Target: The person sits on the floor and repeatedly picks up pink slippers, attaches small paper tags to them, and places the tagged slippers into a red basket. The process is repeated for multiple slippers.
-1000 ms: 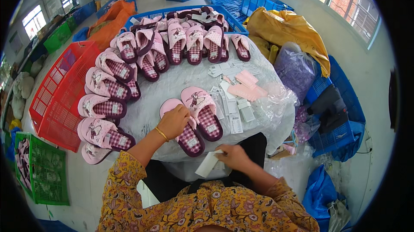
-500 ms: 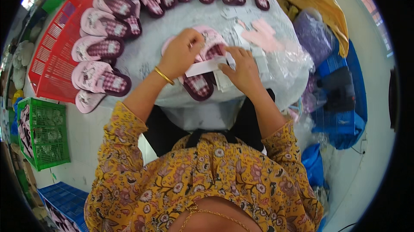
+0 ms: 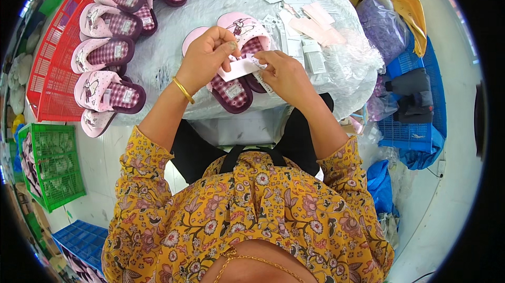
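Observation:
In front of me lies a pair of pink slippers (image 3: pixel 235 92) with dark plum, checked insoles, toes pointing away. Just above them my right hand (image 3: pixel 286 75) pinches the right end of a short pale paper strip (image 3: pixel 240 69) between thumb and fingertips. My left hand (image 3: pixel 209 58), with a gold bangle at the wrist, is closed, its fingertips together at the strip's upper left edge. Whatever sits between those left fingertips is too small to make out. A white tag with print partly shows beneath my right hand, beside the slippers.
Finished-looking slippers (image 3: pixel 108 53) line the table's left and far edges. Paper labels (image 3: pixel 314 57) and pale pink sheets (image 3: pixel 322 29) lie to the right on the plastic-covered table (image 3: pixel 173 80). A red crate (image 3: pixel 50 80), a green crate (image 3: pixel 58 162) and a blue crate (image 3: pixel 392 133) stand around it.
The view has shifted a little, so the table's things sit farther left and up. The paper strip has moved slightly and tilted, still in my right hand. My left hand's fingertips have come lower, close to it.

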`<control>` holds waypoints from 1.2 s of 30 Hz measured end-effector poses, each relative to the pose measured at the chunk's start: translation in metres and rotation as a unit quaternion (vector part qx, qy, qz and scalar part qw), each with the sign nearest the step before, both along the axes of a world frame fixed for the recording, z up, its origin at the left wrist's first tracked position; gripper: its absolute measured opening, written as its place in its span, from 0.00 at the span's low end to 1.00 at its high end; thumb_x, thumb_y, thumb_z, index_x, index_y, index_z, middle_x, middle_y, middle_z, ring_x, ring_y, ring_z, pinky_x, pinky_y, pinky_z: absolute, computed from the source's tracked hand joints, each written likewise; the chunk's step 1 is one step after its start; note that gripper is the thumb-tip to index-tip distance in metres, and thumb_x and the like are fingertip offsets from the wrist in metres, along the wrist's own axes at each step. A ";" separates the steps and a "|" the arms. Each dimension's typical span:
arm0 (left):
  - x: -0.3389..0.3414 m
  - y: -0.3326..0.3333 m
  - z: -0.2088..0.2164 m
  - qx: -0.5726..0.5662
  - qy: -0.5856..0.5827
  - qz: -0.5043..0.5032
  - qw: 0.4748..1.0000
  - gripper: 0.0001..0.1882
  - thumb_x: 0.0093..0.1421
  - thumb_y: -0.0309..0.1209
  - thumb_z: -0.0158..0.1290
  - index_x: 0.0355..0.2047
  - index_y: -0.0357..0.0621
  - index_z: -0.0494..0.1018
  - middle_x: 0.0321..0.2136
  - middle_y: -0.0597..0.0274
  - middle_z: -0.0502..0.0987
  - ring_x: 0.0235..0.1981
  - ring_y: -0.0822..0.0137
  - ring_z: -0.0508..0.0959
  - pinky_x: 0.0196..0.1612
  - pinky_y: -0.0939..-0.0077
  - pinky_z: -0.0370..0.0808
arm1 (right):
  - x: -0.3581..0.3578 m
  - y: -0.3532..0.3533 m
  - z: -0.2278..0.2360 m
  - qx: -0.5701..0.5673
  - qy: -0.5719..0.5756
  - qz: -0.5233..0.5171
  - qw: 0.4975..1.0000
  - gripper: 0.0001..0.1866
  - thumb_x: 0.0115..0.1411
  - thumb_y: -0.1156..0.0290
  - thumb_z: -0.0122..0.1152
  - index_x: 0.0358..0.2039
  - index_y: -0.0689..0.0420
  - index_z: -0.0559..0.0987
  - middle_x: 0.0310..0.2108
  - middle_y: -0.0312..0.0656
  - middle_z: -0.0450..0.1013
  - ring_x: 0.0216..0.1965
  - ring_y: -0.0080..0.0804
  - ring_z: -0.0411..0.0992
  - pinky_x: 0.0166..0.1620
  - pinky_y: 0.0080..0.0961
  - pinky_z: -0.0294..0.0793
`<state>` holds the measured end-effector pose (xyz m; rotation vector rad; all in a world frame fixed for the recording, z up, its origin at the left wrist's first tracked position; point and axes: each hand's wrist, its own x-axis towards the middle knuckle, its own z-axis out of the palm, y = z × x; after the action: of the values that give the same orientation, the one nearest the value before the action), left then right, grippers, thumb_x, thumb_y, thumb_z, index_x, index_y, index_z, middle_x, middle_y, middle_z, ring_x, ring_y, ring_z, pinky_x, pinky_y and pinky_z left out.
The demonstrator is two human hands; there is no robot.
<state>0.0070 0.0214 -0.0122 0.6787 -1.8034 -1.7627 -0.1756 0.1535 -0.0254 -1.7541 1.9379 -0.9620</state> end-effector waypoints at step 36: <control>0.002 -0.003 -0.001 -0.266 -0.189 0.068 0.943 0.07 0.58 0.33 0.55 0.33 0.43 0.76 0.25 0.59 0.80 0.26 0.61 0.80 0.32 0.67 0.75 | -0.005 -0.039 -0.019 -0.066 0.325 0.146 0.932 0.03 0.51 0.70 0.61 0.28 0.52 0.78 0.26 0.39 0.70 0.30 0.41 0.75 0.32 0.38 0.75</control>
<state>0.0088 0.0187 -0.0129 0.9201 -2.2924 -1.0226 -0.1805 0.1145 -0.0446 -2.5940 1.8888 -0.4375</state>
